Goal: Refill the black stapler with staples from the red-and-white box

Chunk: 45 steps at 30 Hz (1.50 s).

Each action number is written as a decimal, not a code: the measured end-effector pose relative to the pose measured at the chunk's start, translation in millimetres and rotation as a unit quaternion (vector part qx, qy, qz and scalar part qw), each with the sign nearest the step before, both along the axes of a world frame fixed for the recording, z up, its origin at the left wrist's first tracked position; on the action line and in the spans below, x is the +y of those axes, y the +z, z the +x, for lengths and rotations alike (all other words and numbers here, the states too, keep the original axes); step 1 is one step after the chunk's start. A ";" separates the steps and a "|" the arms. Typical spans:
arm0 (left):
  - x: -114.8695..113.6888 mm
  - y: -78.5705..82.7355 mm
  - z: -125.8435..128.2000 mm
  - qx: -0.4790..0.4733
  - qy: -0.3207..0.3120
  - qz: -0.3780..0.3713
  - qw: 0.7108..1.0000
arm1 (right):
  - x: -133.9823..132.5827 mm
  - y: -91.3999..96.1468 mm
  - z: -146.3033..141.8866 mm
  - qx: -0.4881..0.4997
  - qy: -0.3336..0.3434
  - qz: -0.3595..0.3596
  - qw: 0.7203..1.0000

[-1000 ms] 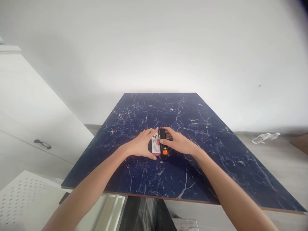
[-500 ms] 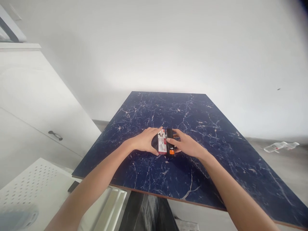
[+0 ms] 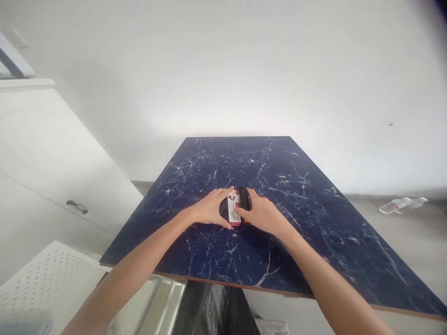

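Note:
A small red-and-white box [image 3: 232,215] with printed pictures lies near the middle of the blue marbled table [image 3: 237,163]. My left hand [image 3: 208,207] curves around its left side, with fingers at the far end and thumb at the near end. Against the box's right side sits a black oblong item [image 3: 243,197] with an orange patch, its exact kind unclear. My right hand [image 3: 263,211] grips this item from the right, the thumb reaching over it onto the box top. Part of the black item is hidden by the right hand.
A white cabinet [image 3: 42,153] with a dark handle stands at the left. Below it is a pale perforated surface [image 3: 45,274]. Clear plastic bottles [image 3: 401,204] lie on the floor to the right. The plain wall [image 3: 237,65] rises behind the table.
My right hand has turned over the black item, covering most of its orange patch, and its thumb now reaches farther onto the box. My left hand keeps its hold. The view has shifted slightly.

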<state>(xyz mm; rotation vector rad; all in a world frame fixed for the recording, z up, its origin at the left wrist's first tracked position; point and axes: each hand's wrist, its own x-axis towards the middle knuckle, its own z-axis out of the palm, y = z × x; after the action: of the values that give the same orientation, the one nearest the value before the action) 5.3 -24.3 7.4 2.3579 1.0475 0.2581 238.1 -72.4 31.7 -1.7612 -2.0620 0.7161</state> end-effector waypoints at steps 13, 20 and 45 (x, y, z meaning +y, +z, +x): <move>87.1 -14.8 267.3 0.002 -0.081 0.078 0.994 | 30.8 -30.0 194.0 -0.049 -0.290 0.098 0.951; 86.5 -16.6 278.0 0.028 -0.101 0.053 0.993 | 36.6 -48.1 201.4 -0.048 -0.332 0.131 0.933; 16.0 -27.1 27.2 0.043 -0.048 0.130 0.989 | 40.1 -54.5 7.4 -0.072 0.185 0.139 0.970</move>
<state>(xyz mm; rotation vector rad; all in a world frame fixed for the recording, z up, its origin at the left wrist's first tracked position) 32.5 -8.3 -19.7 2.6664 0.9860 0.2721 245.5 -32.3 -22.8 -1.3261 -2.4835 0.3742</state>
